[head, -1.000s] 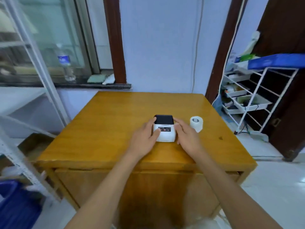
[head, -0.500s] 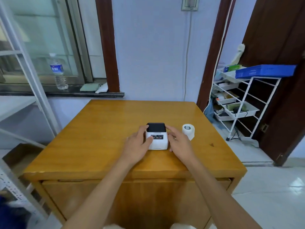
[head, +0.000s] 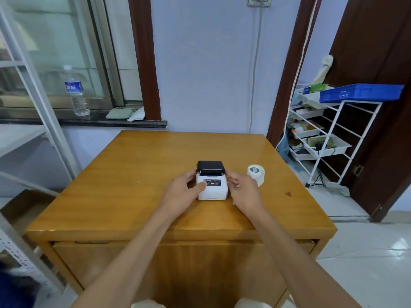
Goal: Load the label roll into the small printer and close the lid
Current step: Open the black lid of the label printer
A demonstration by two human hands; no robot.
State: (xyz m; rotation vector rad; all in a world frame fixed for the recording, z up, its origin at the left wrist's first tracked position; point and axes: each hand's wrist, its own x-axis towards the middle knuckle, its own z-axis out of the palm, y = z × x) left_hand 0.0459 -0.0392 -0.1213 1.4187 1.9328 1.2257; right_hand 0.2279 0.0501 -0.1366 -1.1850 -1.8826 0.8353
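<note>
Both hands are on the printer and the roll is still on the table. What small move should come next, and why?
Probably lifting the black lid open. Left hand and right hand flank the printer, its lid looks shut, and the label roll stands untouched to its right.

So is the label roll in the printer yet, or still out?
Out. The label roll stands on the table to the right of the printer, untouched; both hands rest on the printer's sides.

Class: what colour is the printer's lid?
Black, above the printer's white body; the lid shows best in the head view.
</note>
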